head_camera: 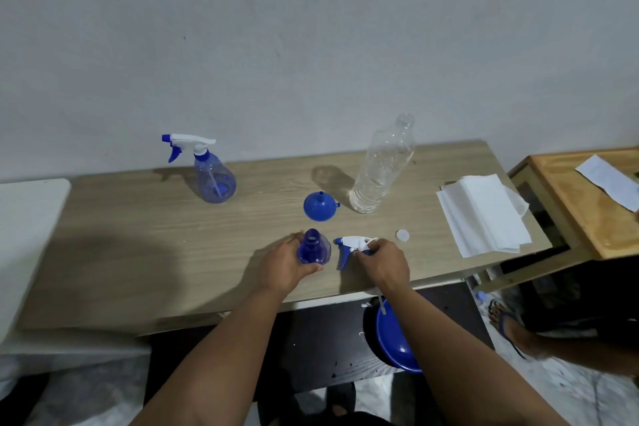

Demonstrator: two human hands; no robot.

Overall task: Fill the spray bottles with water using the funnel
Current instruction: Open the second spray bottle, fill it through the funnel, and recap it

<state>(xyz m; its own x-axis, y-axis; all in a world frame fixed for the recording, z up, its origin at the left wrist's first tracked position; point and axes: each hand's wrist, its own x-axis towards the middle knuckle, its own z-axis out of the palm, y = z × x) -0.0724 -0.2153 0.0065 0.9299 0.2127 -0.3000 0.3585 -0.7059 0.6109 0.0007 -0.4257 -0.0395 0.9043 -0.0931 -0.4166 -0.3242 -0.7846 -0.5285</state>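
Blue-tinted and uncapped, the spray bottle (314,249) stands gripped in the left hand (285,264); the right hand (382,261) pinches its removed trigger head (354,245) just beside it. Beyond both hands, the blue funnel (320,206) rests upside down near the open water bottle (382,166). A second spray bottle (211,169) stands farther left. Releasing the light, empty bottle while seating the funnel could tip it.
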